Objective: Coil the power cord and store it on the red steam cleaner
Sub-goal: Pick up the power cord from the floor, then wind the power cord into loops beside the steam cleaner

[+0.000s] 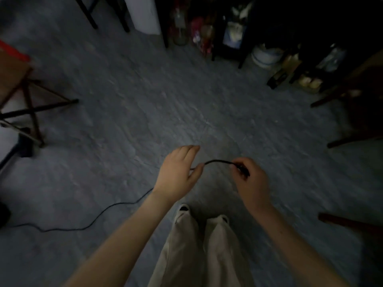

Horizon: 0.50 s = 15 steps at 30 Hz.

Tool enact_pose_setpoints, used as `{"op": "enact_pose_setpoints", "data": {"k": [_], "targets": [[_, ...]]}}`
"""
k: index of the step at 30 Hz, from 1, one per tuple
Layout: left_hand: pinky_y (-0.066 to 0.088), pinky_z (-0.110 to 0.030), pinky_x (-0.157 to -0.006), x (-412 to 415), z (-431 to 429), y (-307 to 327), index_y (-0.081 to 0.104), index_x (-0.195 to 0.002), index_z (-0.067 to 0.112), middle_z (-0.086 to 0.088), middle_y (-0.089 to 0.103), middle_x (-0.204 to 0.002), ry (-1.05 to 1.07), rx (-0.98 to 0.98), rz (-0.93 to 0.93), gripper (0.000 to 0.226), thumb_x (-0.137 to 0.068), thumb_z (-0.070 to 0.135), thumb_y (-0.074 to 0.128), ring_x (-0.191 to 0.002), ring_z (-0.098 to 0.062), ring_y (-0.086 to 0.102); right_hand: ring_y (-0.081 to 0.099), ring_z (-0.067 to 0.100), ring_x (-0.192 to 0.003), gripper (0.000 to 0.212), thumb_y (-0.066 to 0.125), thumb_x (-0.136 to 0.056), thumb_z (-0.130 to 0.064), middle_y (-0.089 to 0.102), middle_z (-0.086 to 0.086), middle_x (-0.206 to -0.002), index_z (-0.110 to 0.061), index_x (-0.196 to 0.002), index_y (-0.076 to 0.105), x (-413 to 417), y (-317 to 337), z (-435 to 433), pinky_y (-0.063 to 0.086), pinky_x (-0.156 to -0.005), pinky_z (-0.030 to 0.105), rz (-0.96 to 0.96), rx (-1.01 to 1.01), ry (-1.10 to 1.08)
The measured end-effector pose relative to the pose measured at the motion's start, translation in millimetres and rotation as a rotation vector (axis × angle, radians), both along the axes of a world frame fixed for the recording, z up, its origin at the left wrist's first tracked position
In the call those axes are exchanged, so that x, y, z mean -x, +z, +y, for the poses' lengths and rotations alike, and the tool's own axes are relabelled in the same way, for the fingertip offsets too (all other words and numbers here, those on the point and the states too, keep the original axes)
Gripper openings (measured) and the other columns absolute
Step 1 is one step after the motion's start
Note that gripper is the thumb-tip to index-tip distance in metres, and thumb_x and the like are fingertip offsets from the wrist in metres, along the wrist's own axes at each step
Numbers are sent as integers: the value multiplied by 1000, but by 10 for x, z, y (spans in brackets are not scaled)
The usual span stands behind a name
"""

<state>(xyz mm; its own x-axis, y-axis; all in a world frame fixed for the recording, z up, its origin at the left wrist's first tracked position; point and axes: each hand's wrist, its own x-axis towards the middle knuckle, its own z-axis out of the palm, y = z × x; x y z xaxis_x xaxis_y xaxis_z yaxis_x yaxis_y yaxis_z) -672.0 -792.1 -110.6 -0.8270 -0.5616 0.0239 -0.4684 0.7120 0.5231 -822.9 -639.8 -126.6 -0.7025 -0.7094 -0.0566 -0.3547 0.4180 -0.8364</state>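
Note:
A thin black power cord [217, 161] arches between my two hands above the grey floor. My right hand [251, 181] pinches its end, a dark plug, between thumb and fingers. My left hand [178, 175] grips the cord between thumb and forefinger, the other fingers spread. From under my left wrist the cord trails left across the floor [99, 215] to the frame's left edge, where a dark object [3, 214] sits. The red steam cleaner is not clearly visible in this dim view.
A wooden folding stool [29, 100] stands at the left. Dark shelving with bottles and jars [207, 27] lines the far side, a white bucket [266, 55] beside it. Dark furniture legs [348, 139] reach in from the right. My legs in light trousers [203, 245] are below.

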Motion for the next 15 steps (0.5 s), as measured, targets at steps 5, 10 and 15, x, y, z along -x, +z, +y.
{"op": "enact_pose_setpoints", "data": {"k": [5, 10, 15], "targets": [[39, -30, -100, -503, 197, 1057, 54, -133, 11, -4, 61, -127, 87, 143, 54, 48, -95, 40, 50, -115, -21, 56, 62, 6, -82, 15, 69, -87, -4, 65, -2, -85, -19, -88, 66, -336, 1047, -75, 48, -71, 14, 43, 156, 163], [39, -34, -104, -1136, 669, 1300, 52, -135, 12, -5, 59, -131, 360, 227, 13, 53, -94, 46, 49, -123, -23, 52, 62, 10, -84, 9, 68, -88, -4, 62, -6, -84, -13, -89, 68, -678, 1364, -35, 51, -72, 24, 102, 234, 454], [42, -34, -101, -1678, 1602, 1164, 51, -136, 10, -5, 59, -131, 797, 144, -10, 58, -93, 48, 48, -121, -21, 53, 62, 12, -85, 10, 67, -88, -2, 63, -4, -86, -12, -90, 68, -1074, 1394, 105, 51, -74, 24, 59, 266, 823]]}}
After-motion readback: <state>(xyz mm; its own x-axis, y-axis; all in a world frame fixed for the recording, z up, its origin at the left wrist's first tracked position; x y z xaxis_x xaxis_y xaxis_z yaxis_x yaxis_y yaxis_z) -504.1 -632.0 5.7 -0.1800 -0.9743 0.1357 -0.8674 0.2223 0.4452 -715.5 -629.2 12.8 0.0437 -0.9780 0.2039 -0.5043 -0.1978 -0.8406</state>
